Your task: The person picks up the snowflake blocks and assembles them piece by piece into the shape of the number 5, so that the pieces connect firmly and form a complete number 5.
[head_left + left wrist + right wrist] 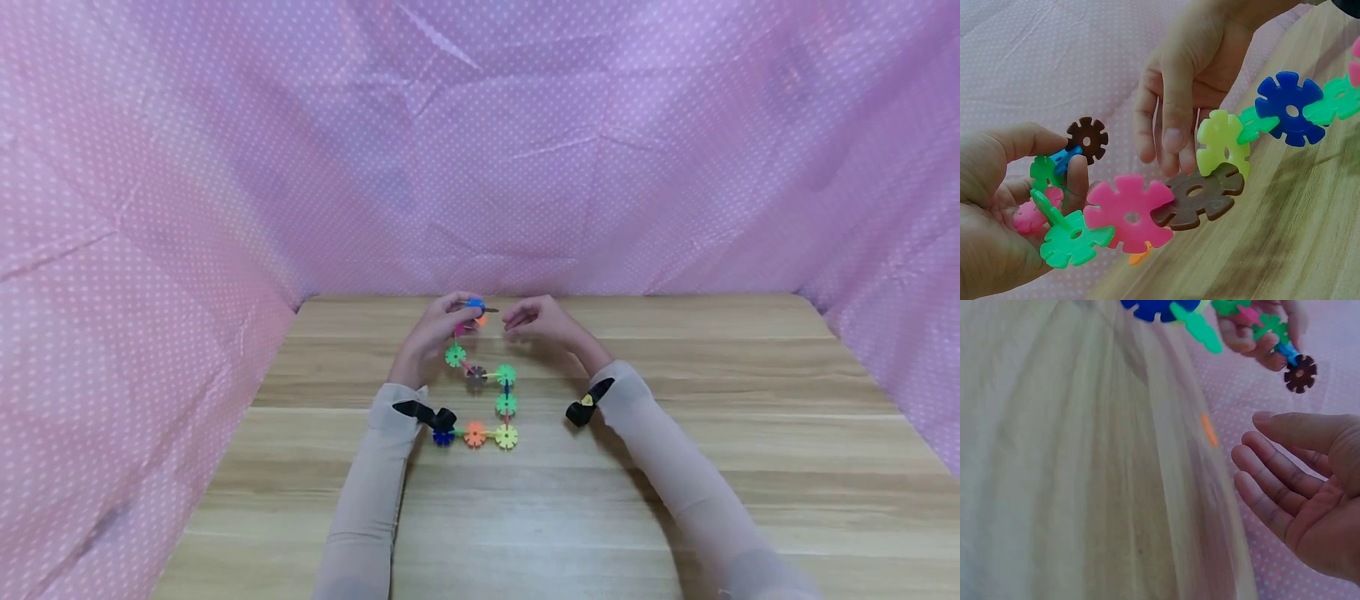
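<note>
A chain of interlocking snowflake discs point(506, 405) in several colours winds over the table in the head view. At its far end my left hand point(433, 332) pinches a light blue disc point(1067, 160) between thumb and fingers. A dark brown disc point(1087, 141) is slotted into that blue one and sticks out past the fingertips, towards the right. Green and pink discs of the chain lie against the left palm. My right hand point(553, 325) is just to the right of the brown disc, its fingers loosely bent and nothing in them; in the right wrist view its palm shows.
A loose-looking orange piece point(1209, 430) lies on the wooden table point(750, 467) near its far edge. The chain's near end, with an orange disc point(475, 434), lies by the left wrist strap. Pink dotted cloth point(480, 167) hangs behind and at both sides.
</note>
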The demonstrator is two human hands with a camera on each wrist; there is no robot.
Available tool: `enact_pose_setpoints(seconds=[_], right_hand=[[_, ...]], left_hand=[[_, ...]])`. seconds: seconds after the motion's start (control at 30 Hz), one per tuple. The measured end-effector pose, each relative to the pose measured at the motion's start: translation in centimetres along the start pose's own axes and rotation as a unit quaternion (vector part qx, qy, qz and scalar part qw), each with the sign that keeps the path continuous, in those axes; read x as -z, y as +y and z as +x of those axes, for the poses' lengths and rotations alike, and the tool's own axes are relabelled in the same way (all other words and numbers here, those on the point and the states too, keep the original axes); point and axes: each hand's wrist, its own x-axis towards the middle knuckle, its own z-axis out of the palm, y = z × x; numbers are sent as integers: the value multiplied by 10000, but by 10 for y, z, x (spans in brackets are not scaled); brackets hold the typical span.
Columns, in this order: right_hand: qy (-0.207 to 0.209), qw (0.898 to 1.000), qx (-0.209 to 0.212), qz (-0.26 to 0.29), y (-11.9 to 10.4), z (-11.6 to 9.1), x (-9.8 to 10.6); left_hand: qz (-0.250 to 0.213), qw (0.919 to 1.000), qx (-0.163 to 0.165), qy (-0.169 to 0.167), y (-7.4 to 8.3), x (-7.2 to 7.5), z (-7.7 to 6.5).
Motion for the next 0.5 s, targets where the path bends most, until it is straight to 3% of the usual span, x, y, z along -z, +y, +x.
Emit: enact_pose_setpoints(seconds=[0.3, 0.5], right_hand=[[-118, 9985, -122, -519, 8, 26, -7], [-201, 9989, -53, -430, 13, 42, -14]], left_hand=[[-267, 9993, 183, 163, -1, 0, -2], [-255, 9995, 66, 171, 0, 2, -2]])
